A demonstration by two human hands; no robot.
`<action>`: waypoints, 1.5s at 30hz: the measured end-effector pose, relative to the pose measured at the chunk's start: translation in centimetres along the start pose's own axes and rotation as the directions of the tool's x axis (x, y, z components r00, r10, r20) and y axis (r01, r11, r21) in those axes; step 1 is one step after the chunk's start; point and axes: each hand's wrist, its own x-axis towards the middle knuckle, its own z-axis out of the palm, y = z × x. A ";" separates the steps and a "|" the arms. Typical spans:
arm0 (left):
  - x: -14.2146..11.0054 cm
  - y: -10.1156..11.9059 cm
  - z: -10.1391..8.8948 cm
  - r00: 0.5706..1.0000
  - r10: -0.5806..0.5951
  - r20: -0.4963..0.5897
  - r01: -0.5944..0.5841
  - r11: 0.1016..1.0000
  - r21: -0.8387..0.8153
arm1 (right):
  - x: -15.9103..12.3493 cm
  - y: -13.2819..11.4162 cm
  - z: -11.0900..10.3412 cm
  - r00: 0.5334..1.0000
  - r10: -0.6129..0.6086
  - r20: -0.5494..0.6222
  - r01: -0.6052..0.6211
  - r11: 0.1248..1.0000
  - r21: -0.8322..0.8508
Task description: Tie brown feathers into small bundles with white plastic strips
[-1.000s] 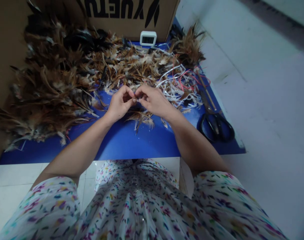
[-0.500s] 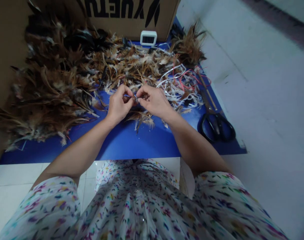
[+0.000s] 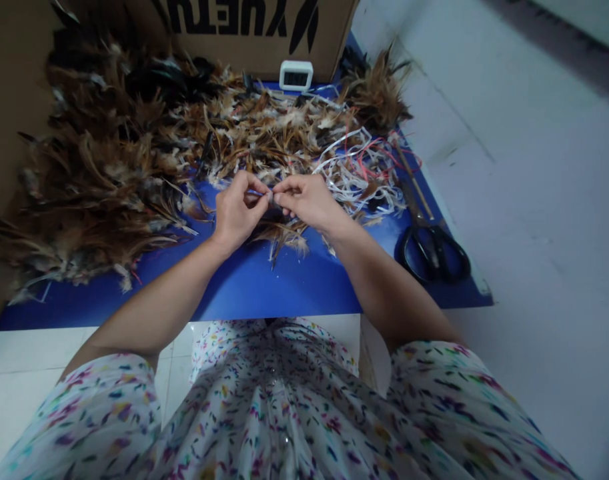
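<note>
My left hand (image 3: 239, 208) is pinched, thumb against index finger, with its tips meeting those of my right hand (image 3: 307, 202) above the blue board. The right thumb and index finger are pinched too. Something tiny and whitish shows at the meeting fingertips, too small to name. Just beneath the hands lie a few loose brown feathers (image 3: 284, 235). Beyond the fingertips spreads a layer of brown feathers (image 3: 264, 137). Close by the right hand is a tangle of white strips (image 3: 354, 187) mixed with red string (image 3: 367, 160).
A big feather heap (image 3: 99, 193) covers the left side. Black-handled scissors (image 3: 434, 257) and a thin stick (image 3: 415, 180) lie at the right edge of the blue board (image 3: 279, 287). Behind stand a white digital clock (image 3: 295, 77) and a cardboard box (image 3: 254, 50). Another feather bunch (image 3: 377, 90) sits back right.
Both hands stay in nearly the same place, fingertips still together. The fingers have shifted slightly, with the right fingers a little more extended. The whole view has moved very slightly.
</note>
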 end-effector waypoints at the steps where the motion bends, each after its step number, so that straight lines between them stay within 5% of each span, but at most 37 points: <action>1: 0.0 0.0 0.0 1.000 -0.005 0.000 0.005 1.000 -0.014 | -0.1 -0.2 0.0 1.000 0.024 0.002 -0.024 1.000 0.019; 9: 0.1 0.3 0.0 0.999 -0.050 -0.018 0.047 0.993 -0.111 | -0.3 -0.6 -0.1 0.996 0.086 0.029 -0.089 0.991 0.103; 28: 0.0 -0.5 0.7 0.988 -0.152 0.019 0.151 0.946 -0.288 | -0.6 -1.7 0.2 0.996 0.092 0.012 -0.092 0.996 0.014; 38: -0.1 -0.6 0.7 0.989 -0.151 0.001 0.144 0.939 -0.313 | -0.2 -0.5 0.1 1.000 0.022 0.016 -0.022 0.999 -0.045; 45: 0.0 -0.9 0.9 0.991 -0.133 -0.023 0.120 0.945 -0.303 | -0.2 0.1 -0.1 0.992 -0.123 -0.010 0.116 0.963 -0.244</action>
